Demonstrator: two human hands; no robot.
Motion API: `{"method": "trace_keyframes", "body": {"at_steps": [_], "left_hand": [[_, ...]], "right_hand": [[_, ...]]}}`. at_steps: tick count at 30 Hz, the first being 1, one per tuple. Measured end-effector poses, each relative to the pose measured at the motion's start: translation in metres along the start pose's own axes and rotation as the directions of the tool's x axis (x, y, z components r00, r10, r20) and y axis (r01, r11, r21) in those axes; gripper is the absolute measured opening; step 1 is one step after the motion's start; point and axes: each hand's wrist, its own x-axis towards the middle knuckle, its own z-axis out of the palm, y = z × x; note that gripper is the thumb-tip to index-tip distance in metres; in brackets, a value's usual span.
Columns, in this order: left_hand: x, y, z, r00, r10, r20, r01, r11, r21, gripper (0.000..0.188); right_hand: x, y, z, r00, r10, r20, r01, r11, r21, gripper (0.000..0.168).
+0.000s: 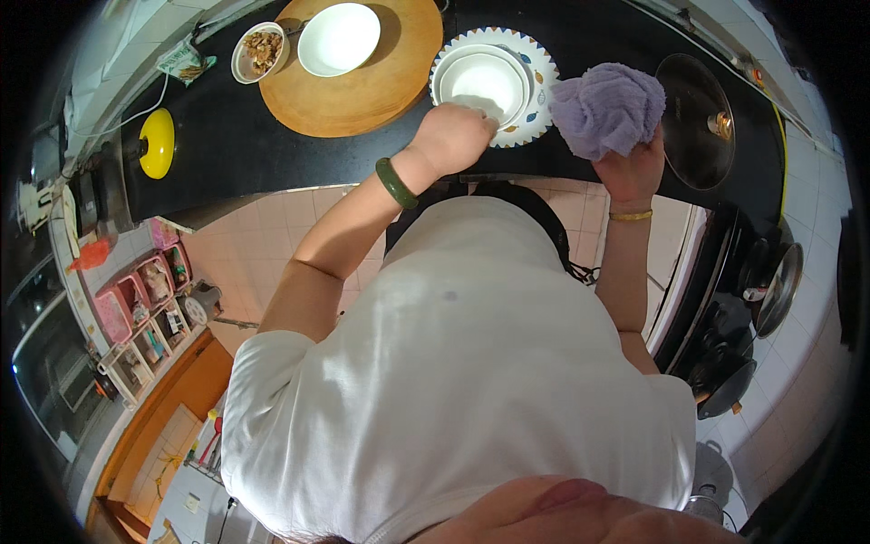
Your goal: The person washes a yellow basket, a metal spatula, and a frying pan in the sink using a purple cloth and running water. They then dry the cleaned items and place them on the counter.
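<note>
My left hand (pixel 457 139), with a green bangle on its wrist, grips the near rim of a stack of white bowls (pixel 484 80). The smaller bowl sits inside a larger one, and both rest on a white plate with a patterned, toothed-looking border (pixel 544 88). My fingertips are partly hidden at the rim. To the right, my right hand (pixel 633 166) holds up a bunched purple towel (pixel 608 109), beside the plate's right edge; the cloth covers most of its fingers. A yellow band circles the right wrist.
A round wooden board (pixel 326 105) carries a white bowl (pixel 339 39); a small bowl of walnut-like pieces (pixel 262 53) overlaps its left edge. A yellow lid (pixel 158 144) and a green packet (pixel 185 64) lie left. A dark glass lid (pixel 697 129) is right of the towel. Pans sit lower right.
</note>
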Motion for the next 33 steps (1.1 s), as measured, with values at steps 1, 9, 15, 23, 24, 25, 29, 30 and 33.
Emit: {"method": "trace_keyframes", "body": {"at_steps": [1, 9, 15, 23, 24, 25, 29, 30, 33], "left_hand": [[0.001, 0.002, 0.0, 1.0, -0.006, -0.003, 0.006, 1.0, 0.015, 0.018], [0.006, -0.007, -0.009, 0.953, -0.275, -0.129, 0.172, 0.838, -0.518, 0.02], [0.013, -0.036, -0.007, 0.754, -0.633, 0.176, 0.128, -0.121, -0.984, 0.024], [0.004, 0.021, -0.021, 0.875, -0.462, -0.145, -0.158, 0.012, -0.987, 0.027], [0.0, 0.017, -0.023, 0.889, -0.422, -0.178, -0.165, 0.067, -0.984, 0.028], [-0.006, 0.014, -0.027, 0.906, -0.372, -0.202, -0.169, 0.118, -0.978, 0.028], [-0.01, 0.025, -0.039, 0.949, -0.282, -0.145, -0.245, -0.364, -0.899, 0.031], [-0.007, 0.03, -0.041, 0.924, -0.349, -0.155, -0.305, -0.432, -0.849, 0.031], [0.007, 0.045, -0.04, 0.84, -0.516, -0.168, -0.459, -0.509, -0.728, 0.029]], "right_hand": [[-0.002, -0.001, 0.0, 1.0, -0.007, 0.008, 0.007, 1.0, 0.004, 0.053], [-0.015, -0.003, -0.008, 0.999, -0.031, -0.041, 0.03, 0.999, -0.023, 0.049], [-0.008, 0.005, 0.0, 0.994, -0.084, -0.074, 0.075, 0.99, -0.122, 0.046], [0.059, 0.095, 0.067, 0.828, 0.055, 0.557, 0.412, -0.734, -0.54, 0.036], [0.066, 0.094, 0.068, 0.815, 0.057, 0.577, 0.396, -0.781, -0.482, 0.034], [0.081, 0.083, 0.059, 0.759, -0.003, 0.651, 0.444, -0.729, -0.521, 0.029], [0.101, 0.045, 0.046, 0.985, -0.052, -0.167, -0.137, 0.362, -0.922, 0.038], [0.101, 0.049, 0.045, 0.97, -0.058, -0.234, -0.168, 0.534, -0.829, 0.045], [0.087, 0.082, 0.037, 0.915, -0.186, -0.357, -0.01, 0.876, -0.482, 0.044]]}}
